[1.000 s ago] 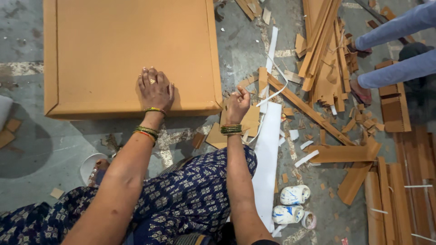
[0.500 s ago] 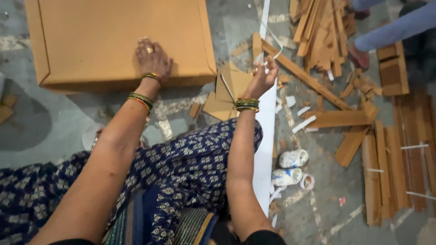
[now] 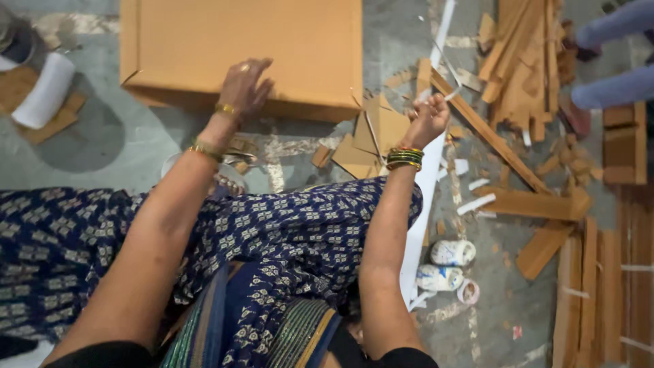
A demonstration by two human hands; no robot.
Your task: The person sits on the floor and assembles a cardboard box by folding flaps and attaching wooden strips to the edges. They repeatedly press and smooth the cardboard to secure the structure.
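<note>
Panel (image 3: 204,41), flat orange-brown board, lies on floor ahead of our knees. Left hand (image 3: 244,87) spread flat on panel's near edge. Right hand (image 3: 428,119) right of panel, fisted on thin white strip (image 3: 443,31). We judge: keep left pressing, pull strip steady, low.

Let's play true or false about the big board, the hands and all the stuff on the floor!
1. The left hand rests on the big board. True.
2. The right hand lies flat and open on the board. False: it is closed on a thin white strip, off the board's right side.
3. Wood scraps are piled right of the board. True.
4. The white roll lies beside the wood scraps. False: it lies at the far left, on cardboard.
5. Both wrists wear bangles. True.
</note>
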